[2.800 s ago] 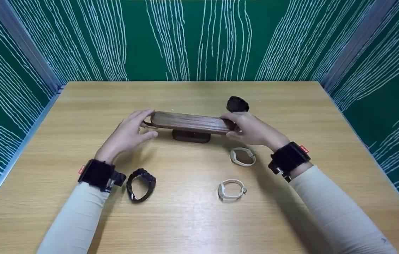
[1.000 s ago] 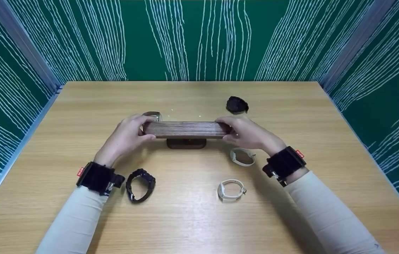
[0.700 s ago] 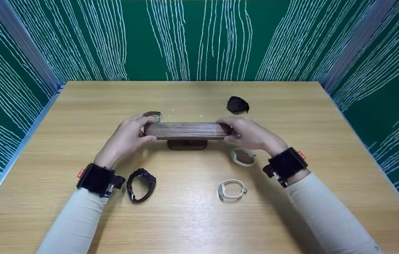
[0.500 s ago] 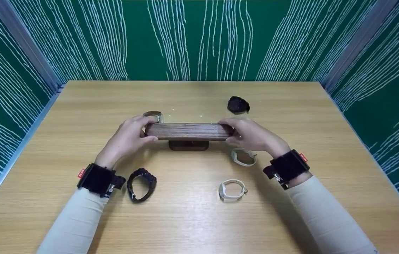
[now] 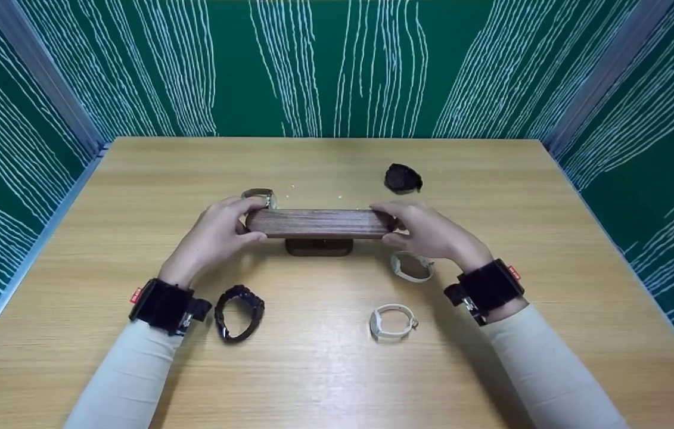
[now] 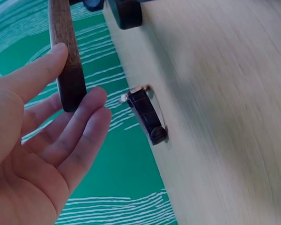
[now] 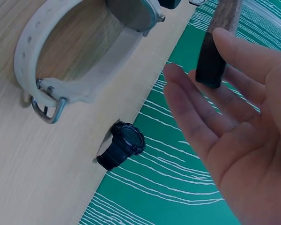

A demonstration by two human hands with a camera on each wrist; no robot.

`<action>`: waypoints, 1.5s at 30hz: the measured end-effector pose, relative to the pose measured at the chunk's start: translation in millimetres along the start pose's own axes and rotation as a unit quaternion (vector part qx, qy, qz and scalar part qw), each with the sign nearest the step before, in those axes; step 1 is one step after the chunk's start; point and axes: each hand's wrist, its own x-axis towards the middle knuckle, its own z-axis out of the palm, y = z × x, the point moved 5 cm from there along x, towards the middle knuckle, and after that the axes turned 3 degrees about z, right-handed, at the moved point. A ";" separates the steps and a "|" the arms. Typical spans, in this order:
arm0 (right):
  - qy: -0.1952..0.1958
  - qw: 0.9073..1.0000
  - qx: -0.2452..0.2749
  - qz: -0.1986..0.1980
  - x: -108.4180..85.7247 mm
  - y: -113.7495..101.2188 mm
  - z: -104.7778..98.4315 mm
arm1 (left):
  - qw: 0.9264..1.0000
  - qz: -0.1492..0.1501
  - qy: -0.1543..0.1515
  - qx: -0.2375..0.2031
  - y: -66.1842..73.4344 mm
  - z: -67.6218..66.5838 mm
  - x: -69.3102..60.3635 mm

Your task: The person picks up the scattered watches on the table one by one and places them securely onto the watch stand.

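Note:
A dark brown wooden watch stand (image 5: pixel 322 224), a long bar over a small base (image 5: pixel 319 247), stands mid-table in the head view. My left hand (image 5: pixel 216 233) holds the bar's left end, thumb in front and fingers behind. At the right end, my right hand (image 5: pixel 430 233) grips it the same way. Both wrist views show thumb and fingers about the bar's dark ends. Just behind my left fingers lies a brown-strapped watch (image 5: pixel 258 193). Below my right hand is a pale watch (image 5: pixel 411 276), partly hidden by the hand.
A black watch (image 5: pixel 402 179) lies at the back right. Another dark watch (image 5: pixel 251 301) rests front left, beside the left wrist, and a cream watch (image 5: pixel 376 323) front right. Green walls with white streaks (image 5: pixel 337 71) border the table's back and sides.
Earlier the bar slanted and the left thumb was off it. Both hands then took its ends, and the stand came level, nearer and slightly left. It has barely moved in the last second.

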 end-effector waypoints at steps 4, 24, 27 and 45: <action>0.010 1.000 0.000 0.009 -6.3 -1.6 -6.1 | 1.000 -0.016 -0.003 0.000 -0.9 -6.2 -3.6; -0.005 0.998 -0.018 0.054 -56.0 -12.6 -23.9 | 0.994 0.081 0.064 0.043 45.2 -19.0 -19.9; -0.032 0.996 -0.019 0.082 -55.3 -10.8 -19.9 | 0.993 0.093 0.056 0.034 51.7 -12.4 -19.7; -0.058 0.985 -0.054 0.153 -49.1 -1.7 2.1 | 0.987 0.155 0.037 0.033 78.0 9.6 -19.7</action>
